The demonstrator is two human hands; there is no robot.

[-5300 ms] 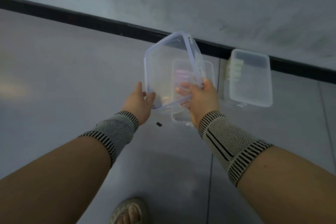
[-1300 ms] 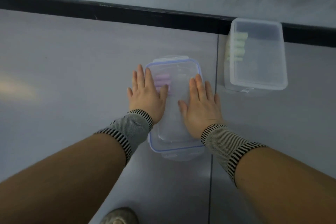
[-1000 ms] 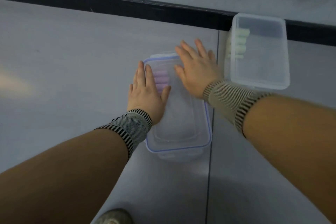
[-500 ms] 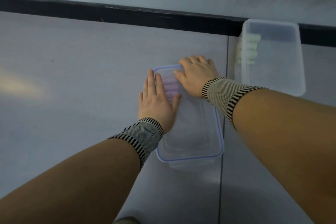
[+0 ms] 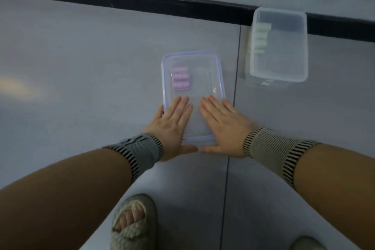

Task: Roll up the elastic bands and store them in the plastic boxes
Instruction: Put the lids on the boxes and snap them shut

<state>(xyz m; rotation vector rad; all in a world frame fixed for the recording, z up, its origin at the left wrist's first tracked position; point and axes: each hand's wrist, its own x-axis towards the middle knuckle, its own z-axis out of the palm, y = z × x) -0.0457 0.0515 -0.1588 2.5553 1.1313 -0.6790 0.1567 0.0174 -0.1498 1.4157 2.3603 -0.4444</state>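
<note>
Hands are laid flat on the lid of the nearer plastic box (image 5: 192, 95), with nothing grasped in either. The left hand (image 5: 173, 126) is spread over the lid's near-left corner, its fingers straight and pointed away from the body, its thumb stretched along the near edge. The right hand (image 5: 222, 126) is placed beside it on the near-right part of the lid, fingers likewise straight, thumb turned inward toward the left thumb; the two thumbs are seen close together but apart. A grey knitted wrist sleeve with black-and-white striped ends (image 5: 140, 152) is worn on the left forearm, and a matching one (image 5: 272, 148) on the right.

The nearer plastic box is clear, closed by a clear lid with a blue rim, and is set on the grey floor (image 5: 81, 67). Through the lid, a few rolled purple elastic bands (image 5: 181, 78) can be seen stacked side by side against the far-left wall of the box; the remainder of the interior is seen as bare plastic.

A second clear plastic box (image 5: 284, 63) is placed farther away and to the right, well apart from the first, up against the black skirting strip (image 5: 142, 0) at the foot of the wall. Rolled pale green elastic bands (image 5: 261, 37) are lined up along its left side. Whether a lid is fitted on it cannot be told.

A slippered foot (image 5: 134, 223) is visible at the bottom edge, below the forearms
</note>
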